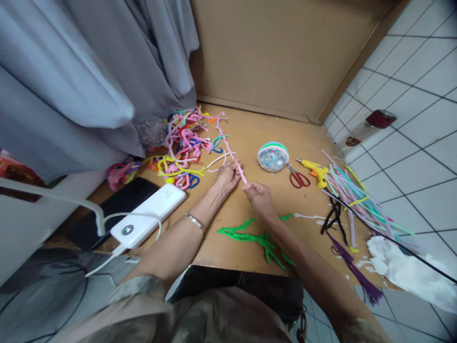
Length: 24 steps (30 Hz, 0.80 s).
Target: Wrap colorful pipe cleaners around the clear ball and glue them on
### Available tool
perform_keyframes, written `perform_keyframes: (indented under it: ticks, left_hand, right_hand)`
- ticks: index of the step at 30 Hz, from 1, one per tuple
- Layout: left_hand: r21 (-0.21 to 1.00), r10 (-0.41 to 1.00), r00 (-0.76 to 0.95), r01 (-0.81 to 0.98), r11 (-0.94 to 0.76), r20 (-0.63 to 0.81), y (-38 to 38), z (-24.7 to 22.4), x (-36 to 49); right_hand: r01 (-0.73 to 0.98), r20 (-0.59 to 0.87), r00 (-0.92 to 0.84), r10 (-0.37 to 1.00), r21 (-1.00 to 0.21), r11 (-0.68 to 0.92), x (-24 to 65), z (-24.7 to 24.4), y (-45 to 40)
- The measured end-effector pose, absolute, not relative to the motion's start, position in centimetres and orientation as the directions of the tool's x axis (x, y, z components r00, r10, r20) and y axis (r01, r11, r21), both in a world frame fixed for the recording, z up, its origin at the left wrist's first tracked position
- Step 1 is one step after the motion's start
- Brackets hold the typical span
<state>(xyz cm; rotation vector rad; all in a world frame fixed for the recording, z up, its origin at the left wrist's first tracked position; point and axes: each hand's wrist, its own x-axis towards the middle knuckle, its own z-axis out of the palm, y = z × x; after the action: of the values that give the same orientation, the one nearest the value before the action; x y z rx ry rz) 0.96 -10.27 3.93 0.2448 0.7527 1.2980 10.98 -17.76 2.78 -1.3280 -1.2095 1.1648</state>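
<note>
Over the middle of the table, both my hands grip one long pink pipe cleaner (225,139). My left hand (228,175) closes on it partway along, with the far part stretching away to a curled end. Closer to me, my right hand (257,194) pinches its near end. The stretch between the hands looks thicker, perhaps twisted. Below my right forearm lie bent green pipe cleaners (246,235), partly covered by that arm. A heap of tangled multicoloured pipe cleaners (187,138) sits left of the pink one.
Right of my hands are a round clear container (273,157), red-handled scissors (299,178) and a yellow glue gun (317,171). Straight pipe cleaners (352,200), a purple tassel (359,271) and white stuffing (403,267) lie farther right. A white power bank (150,214) and dark phone (107,214) are left.
</note>
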Motion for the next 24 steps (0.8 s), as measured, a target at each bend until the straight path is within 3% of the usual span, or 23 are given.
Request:
perform_keyframes:
  ticks: [12,24]
  left_hand:
    - [0.583,0.916,0.012,-0.768,0.266,-0.402,-7.9,3.9,-0.2]
    - [0.651,0.942,-0.006,-0.725,0.227,-0.335,-8.5,4.0,1.0]
  right_hand:
    - [0.383,0.089,0.036,0.995,-0.921,0.069,10.2,5.7,-20.9]
    - [0.406,0.08,0.085,0.993,-0.913,0.039,13.7,6.4,-24.6]
